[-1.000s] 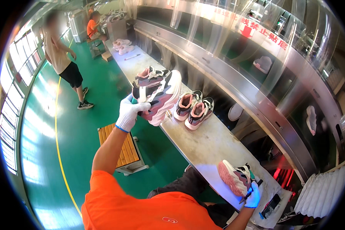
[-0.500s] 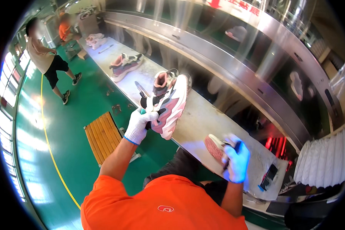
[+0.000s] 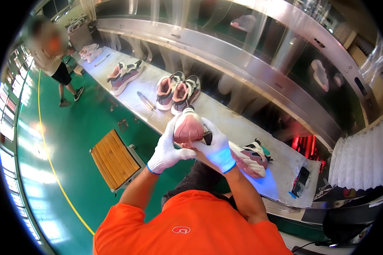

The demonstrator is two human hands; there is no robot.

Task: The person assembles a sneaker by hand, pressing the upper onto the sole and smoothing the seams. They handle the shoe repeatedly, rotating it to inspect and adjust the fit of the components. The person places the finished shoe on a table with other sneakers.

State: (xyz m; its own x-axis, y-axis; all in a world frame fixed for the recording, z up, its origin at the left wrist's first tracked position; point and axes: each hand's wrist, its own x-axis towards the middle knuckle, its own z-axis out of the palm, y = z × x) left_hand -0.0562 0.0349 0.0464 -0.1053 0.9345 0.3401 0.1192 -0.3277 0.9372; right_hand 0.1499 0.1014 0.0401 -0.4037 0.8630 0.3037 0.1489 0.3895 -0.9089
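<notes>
Between my two gloved hands is a pink sneaker (image 3: 188, 128), held up in front of me with its rounded pink end facing me. My left hand (image 3: 168, 148) is wrapped round its left side. On the other side my right hand (image 3: 216, 145) grips it, lit partly by blue light; the underside is mostly hidden. A pink, white and black sneaker (image 3: 253, 160) lies on the bench to the right of my right hand. Just beyond the held shoe stand two matching grey and pink sneakers, one on the left (image 3: 166, 91) and one on the right (image 3: 185, 94).
The long bench (image 3: 242, 123) runs along a metal machine (image 3: 259, 72) with clear plastic strips. Farther left are another sneaker (image 3: 125, 76), a pen-like tool (image 3: 146, 101) and pale shoes (image 3: 90, 53). A phone (image 3: 301, 180) lies right. A slatted stool (image 3: 116, 159) and a person (image 3: 55, 63) are left.
My right hand has left the sneaker on the right, which now lies on the bench, and moved left onto the held shoe. The held shoe has turned end-on to me.
</notes>
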